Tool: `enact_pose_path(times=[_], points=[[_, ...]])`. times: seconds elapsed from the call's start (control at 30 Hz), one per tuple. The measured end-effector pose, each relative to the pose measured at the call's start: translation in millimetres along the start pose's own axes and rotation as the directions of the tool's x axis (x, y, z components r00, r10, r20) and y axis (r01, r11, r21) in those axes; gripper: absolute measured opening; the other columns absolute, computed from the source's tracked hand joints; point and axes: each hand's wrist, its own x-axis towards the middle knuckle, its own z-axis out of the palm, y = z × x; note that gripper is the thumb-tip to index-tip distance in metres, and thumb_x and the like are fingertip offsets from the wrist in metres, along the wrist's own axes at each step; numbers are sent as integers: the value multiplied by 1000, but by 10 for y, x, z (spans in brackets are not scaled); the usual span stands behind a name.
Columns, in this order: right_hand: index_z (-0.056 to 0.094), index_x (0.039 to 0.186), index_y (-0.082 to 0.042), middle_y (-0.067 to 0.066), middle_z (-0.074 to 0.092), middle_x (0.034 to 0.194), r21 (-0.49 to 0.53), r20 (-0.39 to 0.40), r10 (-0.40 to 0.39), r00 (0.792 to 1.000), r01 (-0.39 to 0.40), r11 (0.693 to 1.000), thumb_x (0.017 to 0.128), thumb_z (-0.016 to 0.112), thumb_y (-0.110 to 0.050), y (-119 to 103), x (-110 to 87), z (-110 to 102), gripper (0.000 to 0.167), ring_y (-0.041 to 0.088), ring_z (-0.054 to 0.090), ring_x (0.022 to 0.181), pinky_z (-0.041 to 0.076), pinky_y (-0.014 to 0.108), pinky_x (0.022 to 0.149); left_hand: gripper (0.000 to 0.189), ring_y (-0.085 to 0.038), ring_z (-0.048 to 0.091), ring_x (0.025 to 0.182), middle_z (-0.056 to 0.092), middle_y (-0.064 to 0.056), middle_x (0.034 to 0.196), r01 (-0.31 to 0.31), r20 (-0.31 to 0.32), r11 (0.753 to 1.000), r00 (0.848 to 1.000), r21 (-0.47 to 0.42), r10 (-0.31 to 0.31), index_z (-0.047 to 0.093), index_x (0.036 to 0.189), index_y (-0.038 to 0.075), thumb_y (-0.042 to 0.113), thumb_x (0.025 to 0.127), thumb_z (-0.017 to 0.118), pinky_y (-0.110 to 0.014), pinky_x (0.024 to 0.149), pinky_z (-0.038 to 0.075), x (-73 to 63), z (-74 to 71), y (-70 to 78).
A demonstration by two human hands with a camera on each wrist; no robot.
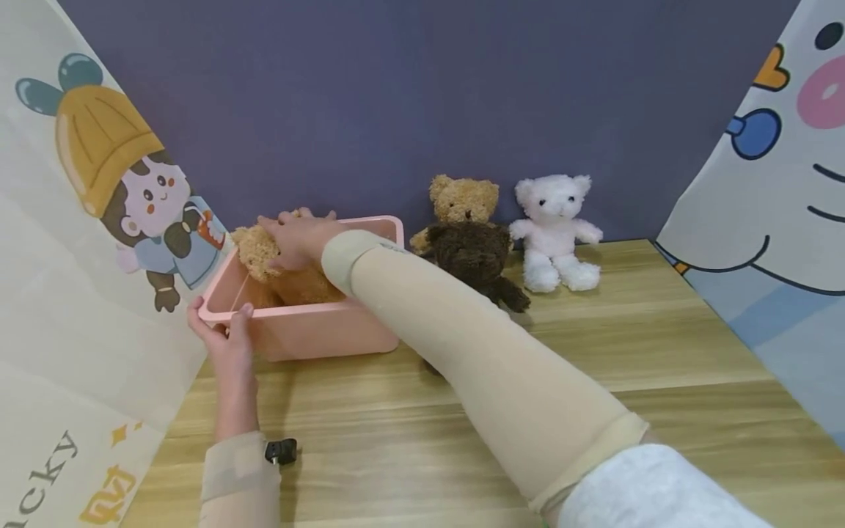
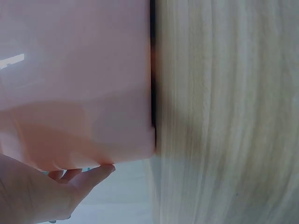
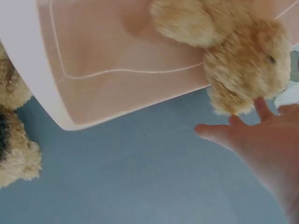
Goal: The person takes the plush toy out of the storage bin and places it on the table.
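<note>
A pink plastic bin stands at the left of the table, a tan teddy bear inside it with its head near the left end. My left hand grips the bin's rim at the front left corner; the left wrist view has this hand against the bin's wall. Reaching over the bin, my right hand lies on the bear's head. In the right wrist view the fingertips of this hand touch the bear's fur, while the thumb stretches out apart from it.
Right of the bin, a dark brown teddy bear sits in front of another tan bear. A white bear sits beside them. A dark blue panel rises behind the wooden table, with printed panels at both sides.
</note>
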Motion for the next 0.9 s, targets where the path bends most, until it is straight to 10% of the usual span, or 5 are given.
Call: enact_pose_path(times=[0.4, 0.5, 0.6, 0.73, 0.9], points=[[18, 169, -43, -13, -5, 180, -51, 38, 83, 996, -81, 995, 105, 31, -74, 129, -61, 84, 72, 20, 0, 169, 20, 54, 134, 73, -23, 35, 154, 29, -8, 172, 25, 18, 999, 1000, 24, -26, 17, 160, 45, 28, 104, 61, -43, 130, 29, -3, 10, 31], [17, 171, -35, -9, -4, 181, -34, 29, 33, 999, -32, 999, 105, 34, -73, 158, -67, 59, 78, 20, 1, 169, 19, 48, 136, 71, -23, 34, 155, 28, -7, 173, 28, 19, 999, 999, 19, -28, 17, 158, 46, 28, 105, 60, -44, 131, 29, -5, 18, 37], [28, 169, -34, -7, 28, 175, 111, 40, -96, 995, 91, 990, 107, 44, -64, 197, -18, 85, 70, 9, 32, 158, 33, 29, 127, 71, -23, 35, 154, 28, -7, 173, 19, 19, 1000, 1000, 12, -19, 18, 158, 46, 28, 104, 61, -44, 130, 30, 0, 20, 39], [34, 165, -36, -8, 50, 159, 316, 13, -195, 981, 181, 931, 105, 63, -49, 202, 77, 178, 68, 4, 56, 120, 46, 20, 91, 72, -23, 36, 153, 29, -7, 172, 11, 18, 1000, 1000, 5, -11, 19, 158, 45, 27, 104, 61, -44, 129, 31, 7, 16, 29], [16, 172, -30, -9, 24, 176, 242, -8, -177, 984, 173, 955, 99, 74, -45, 163, 103, 230, 94, 6, 44, 147, 49, 18, 95, 72, -23, 36, 153, 29, -7, 172, 23, 13, 1000, 1000, 0, -23, 19, 158, 45, 26, 104, 61, -44, 129, 32, 9, 15, 23]])
